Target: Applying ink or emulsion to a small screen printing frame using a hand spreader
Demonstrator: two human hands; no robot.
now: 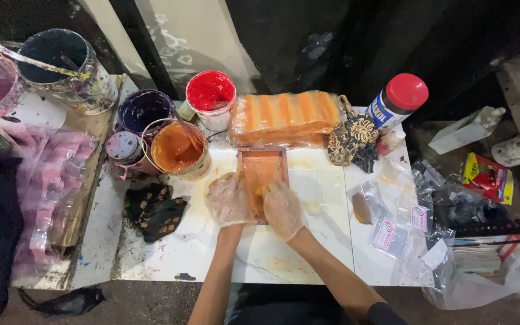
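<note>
A small wooden-framed printing screen [262, 164] smeared with orange ink lies flat on the white table [320, 253]. My left hand [229, 200], in a clear plastic glove, presses on the screen's left edge. My right hand [283, 209], also gloved, rests on the screen's lower part and seems to grip a small tool hidden under the fingers. Just behind the screen sits a stack of orange-printed items in clear wrap [284, 117]. An open tub of orange ink [177, 148] stands to the left of the screen.
Tubs of red ink [210, 93], dark purple ink [142, 111] and several stained buckets [61, 66] crowd the back left. A red-capped can [399, 99] and patterned cloth [352, 139] stand at right. Clear plastic bags [399, 224] lie right; a dark rag [154, 210] lies left.
</note>
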